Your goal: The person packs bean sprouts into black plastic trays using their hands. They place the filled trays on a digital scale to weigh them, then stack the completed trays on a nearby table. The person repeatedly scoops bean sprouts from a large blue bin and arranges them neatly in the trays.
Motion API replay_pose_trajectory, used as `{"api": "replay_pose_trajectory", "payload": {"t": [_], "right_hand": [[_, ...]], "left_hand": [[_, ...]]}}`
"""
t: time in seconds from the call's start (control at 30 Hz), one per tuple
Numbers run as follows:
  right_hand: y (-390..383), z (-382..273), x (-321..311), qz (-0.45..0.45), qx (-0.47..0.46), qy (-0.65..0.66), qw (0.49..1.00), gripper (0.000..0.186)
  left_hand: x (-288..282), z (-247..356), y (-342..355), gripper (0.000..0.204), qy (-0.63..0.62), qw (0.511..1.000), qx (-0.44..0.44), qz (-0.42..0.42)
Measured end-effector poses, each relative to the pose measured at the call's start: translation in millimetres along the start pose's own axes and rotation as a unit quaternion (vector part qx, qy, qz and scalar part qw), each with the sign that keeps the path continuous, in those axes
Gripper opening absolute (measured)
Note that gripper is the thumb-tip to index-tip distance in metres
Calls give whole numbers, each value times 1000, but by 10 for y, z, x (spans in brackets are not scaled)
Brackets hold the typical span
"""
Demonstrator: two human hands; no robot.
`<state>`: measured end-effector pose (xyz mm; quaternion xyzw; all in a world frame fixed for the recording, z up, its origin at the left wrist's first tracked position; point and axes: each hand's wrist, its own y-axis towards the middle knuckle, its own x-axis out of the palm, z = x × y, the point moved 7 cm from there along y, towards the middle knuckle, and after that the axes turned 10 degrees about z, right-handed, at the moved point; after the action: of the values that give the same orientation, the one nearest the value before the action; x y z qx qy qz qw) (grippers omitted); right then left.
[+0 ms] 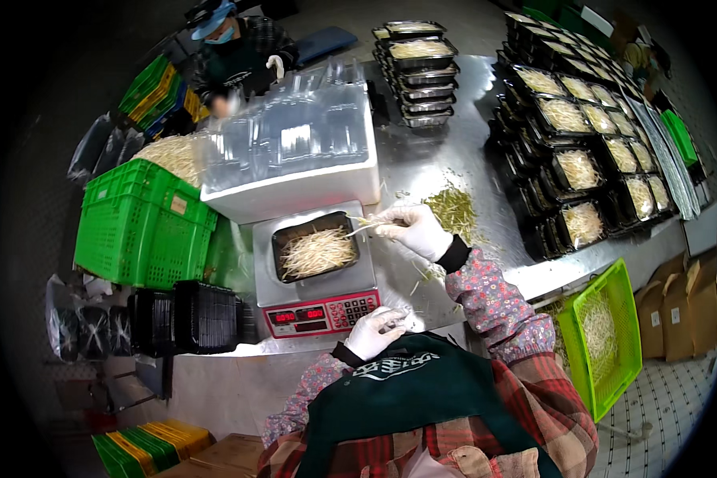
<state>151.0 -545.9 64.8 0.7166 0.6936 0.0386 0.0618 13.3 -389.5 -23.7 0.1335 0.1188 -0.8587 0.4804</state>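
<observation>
A digital scale point(322, 315) with a red front panel stands on the metal table before me. On its plate sits a black tray point(277, 239) holding a heap of bean sprouts point(320, 252). My right hand point(416, 230), in a white glove, pinches a few sprouts at the tray's right edge. My left hand point(374, 332), gloved too, rests at the table's near edge beside the scale's keypad. Its fingers are curled in, and what they hold, if anything, is hidden. Green and yellowish scraps point(452, 210) lie on the table to the right of my right hand.
A white foam box point(295, 195) with clear plastic lids stands behind the scale. Left are a green crate point(147, 227) and stacked black trays point(203, 315). Filled trays point(566, 115) crowd the right; another stack point(422, 80) stands at the back. A co-worker point(243, 52) is at far left.
</observation>
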Motion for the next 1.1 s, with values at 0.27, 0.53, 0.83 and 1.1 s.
{"api": "replay_pose_trajectory", "payload": {"t": [0.27,0.53,0.83,1.1], "right_hand": [[292,239,1088,-131,-167,-361,908,36],[310,245,1346,-60,-241,-352,902,27],[-35,223,1266,-49,-276,-299,912,46],[-1724,1245,-1454,279,53,-513,810,118]], "left_hand": [[-874,492,-166,33,23,974,116,195],[-2041,277,-68,38,205,878,139,410],[-1779,4,281,50,426,856,113,268],[-787,923,276,86,138,950,202,195]]}}
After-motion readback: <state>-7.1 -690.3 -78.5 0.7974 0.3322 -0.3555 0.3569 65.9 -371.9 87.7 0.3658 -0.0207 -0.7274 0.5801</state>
